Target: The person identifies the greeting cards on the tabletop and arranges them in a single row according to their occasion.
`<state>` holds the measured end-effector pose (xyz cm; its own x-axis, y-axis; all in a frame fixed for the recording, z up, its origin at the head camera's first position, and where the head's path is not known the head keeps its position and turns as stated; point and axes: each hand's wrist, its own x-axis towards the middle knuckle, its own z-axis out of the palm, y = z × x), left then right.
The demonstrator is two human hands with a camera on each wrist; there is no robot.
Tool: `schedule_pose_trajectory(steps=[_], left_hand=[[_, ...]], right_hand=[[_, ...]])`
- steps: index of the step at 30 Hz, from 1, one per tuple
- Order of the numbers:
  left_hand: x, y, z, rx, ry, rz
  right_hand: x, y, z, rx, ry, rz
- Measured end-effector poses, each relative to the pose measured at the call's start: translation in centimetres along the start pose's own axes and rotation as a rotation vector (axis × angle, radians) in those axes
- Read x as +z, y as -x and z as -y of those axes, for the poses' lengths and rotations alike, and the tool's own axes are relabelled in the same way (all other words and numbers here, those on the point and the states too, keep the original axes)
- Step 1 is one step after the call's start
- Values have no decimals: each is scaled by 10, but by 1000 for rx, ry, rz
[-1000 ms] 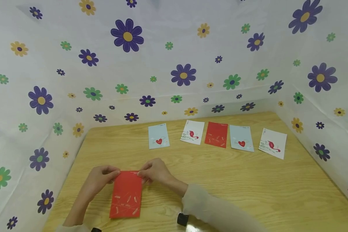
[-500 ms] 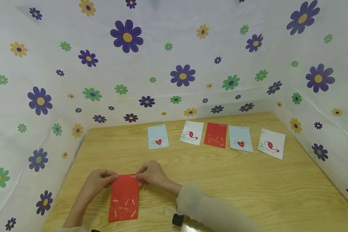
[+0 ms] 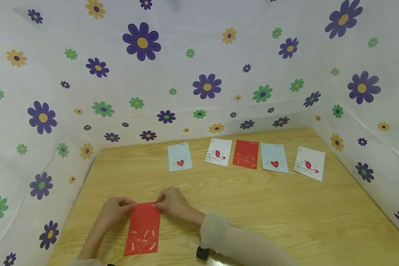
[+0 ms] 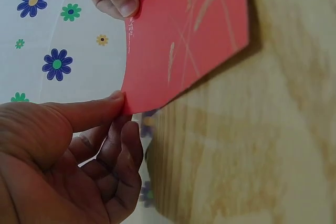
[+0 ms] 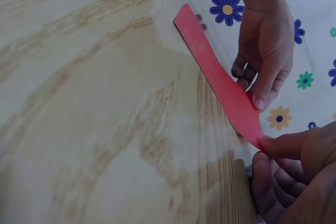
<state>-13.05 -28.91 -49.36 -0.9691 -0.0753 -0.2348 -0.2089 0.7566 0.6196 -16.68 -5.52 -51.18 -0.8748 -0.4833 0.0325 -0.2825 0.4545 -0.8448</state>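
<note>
Head view, nearest first: a beige right sleeve (image 3: 242, 238) ran from the bottom edge up to the right hand, with a small black piece (image 3: 202, 253) just below it; the cuff of a left sleeve (image 3: 86, 262) showed behind the left hand. Between the two hands, and reaching back from them towards the person, was a red card (image 3: 142, 229) with pale feather-like marks and crossing lines on its near half. The left hand (image 3: 112, 210) pinched its far left corner, thumb on the face and fingers beneath; the right hand (image 3: 173, 202) gripped the far right corner, beside small white print. In the right wrist view the card curved along its length; whether its near edge touched the wooden tabletop (image 3: 252, 207) could not be told.

Well beyond the hands, five cards lay on the tabletop. Almost straight past the right hand was a pale blue heart card (image 3: 180, 157). Farther to that hand's right came a white flamingo card (image 3: 218, 152), another red card (image 3: 246, 154) and a second blue heart card (image 3: 274, 158), close together, then a second flamingo card (image 3: 309, 163), set apart. Farthest from both hands hung white flowered cloth (image 3: 173, 66).
</note>
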Motion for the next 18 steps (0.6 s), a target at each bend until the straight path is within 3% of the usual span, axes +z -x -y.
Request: schedule_pose_trajectory(steps=[9, 18], left_hand=[[7, -3, 5, 40, -43, -35], [12, -6, 6, 17, -58, -44]], right_hand=[[2, -3, 2, 5, 112, -8], [2, -2, 3, -6, 153, 3]])
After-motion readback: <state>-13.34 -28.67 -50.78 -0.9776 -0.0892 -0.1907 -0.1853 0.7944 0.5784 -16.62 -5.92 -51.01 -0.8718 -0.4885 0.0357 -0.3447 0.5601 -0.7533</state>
